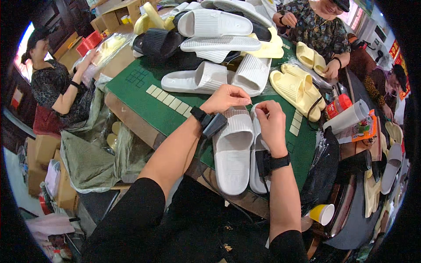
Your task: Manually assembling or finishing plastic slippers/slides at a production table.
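Note:
A pair of light grey slide slippers lies on the green table before me, toes away. The left slipper [232,158] shows whole; my right wrist and hand partly cover the right slipper [256,168]. My left hand [227,98] is closed in a pinch just above the toe end of the pair. Fingers also pinched, my right hand [270,125] is over the right slipper's strap. Between the fingertips there seems to be something thin, too small to make out. Another grey slipper [252,74] lies just beyond my hands, with one more grey slipper [197,78] at its left.
Grey, black and cream slippers [215,24] are heaped at the far side of the green table [131,94]. Cream slippers [294,85] lie to the right, near a bundle of thin black strands [319,171]. A yellow-and-white paper cup [322,214] stands lower right. Co-workers sit around.

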`<state>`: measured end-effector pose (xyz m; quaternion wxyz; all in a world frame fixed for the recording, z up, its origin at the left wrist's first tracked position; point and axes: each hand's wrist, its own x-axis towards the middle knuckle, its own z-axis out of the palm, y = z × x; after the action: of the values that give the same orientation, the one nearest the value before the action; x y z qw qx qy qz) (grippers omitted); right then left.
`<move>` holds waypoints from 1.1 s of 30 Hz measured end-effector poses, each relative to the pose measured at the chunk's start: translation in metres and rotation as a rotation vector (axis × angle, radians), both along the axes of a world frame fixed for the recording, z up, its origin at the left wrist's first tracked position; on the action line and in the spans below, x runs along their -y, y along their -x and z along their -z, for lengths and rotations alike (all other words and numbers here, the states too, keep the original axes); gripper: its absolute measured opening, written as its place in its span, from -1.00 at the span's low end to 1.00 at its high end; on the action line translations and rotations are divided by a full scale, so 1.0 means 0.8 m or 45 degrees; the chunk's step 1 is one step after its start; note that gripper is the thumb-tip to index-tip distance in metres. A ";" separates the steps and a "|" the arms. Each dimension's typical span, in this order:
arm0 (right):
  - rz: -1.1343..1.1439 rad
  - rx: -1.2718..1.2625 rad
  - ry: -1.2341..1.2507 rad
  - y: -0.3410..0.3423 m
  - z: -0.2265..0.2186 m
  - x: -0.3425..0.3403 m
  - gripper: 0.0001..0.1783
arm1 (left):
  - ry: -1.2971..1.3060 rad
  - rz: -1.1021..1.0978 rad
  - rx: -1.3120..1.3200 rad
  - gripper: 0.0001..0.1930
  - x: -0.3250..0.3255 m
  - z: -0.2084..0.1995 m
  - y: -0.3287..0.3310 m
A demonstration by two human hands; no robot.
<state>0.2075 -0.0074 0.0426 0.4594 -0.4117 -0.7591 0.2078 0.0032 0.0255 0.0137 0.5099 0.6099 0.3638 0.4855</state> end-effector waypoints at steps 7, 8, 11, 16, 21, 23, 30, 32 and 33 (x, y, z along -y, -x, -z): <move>-0.029 0.020 0.018 0.000 0.000 -0.004 -0.95 | -0.002 0.127 -0.020 -0.87 -0.002 0.000 0.001; -0.028 0.039 0.001 0.000 0.001 -0.004 -0.94 | -0.025 0.131 -0.096 -0.88 -0.002 -0.001 0.001; -0.033 0.049 0.002 0.000 0.002 -0.005 -0.94 | -0.027 0.123 -0.096 -0.89 -0.001 -0.002 0.001; -0.054 0.027 0.020 0.000 0.000 -0.003 -0.94 | -0.077 0.157 -0.109 -0.91 -0.001 -0.001 -0.001; -0.103 0.047 0.036 0.003 -0.001 -0.002 -0.94 | -0.110 0.178 -0.098 -0.88 0.000 0.001 0.000; -0.096 0.063 0.021 0.001 -0.001 -0.002 -0.93 | -0.111 0.190 -0.122 -0.89 0.000 -0.002 -0.001; -0.045 0.026 0.010 0.001 -0.002 -0.002 -0.93 | -0.094 0.148 -0.045 -0.88 0.000 0.001 -0.005; -0.050 0.038 0.016 0.002 -0.002 -0.001 -0.93 | -0.085 0.155 -0.031 -0.88 0.000 0.000 -0.004; -0.053 0.051 0.020 0.002 -0.001 -0.002 -0.93 | -0.078 0.165 -0.016 -0.88 0.001 0.000 -0.004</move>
<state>0.2057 -0.0061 0.0438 0.4364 -0.4036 -0.7749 0.2149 0.0064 0.0249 0.0137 0.5190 0.6505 0.3116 0.4588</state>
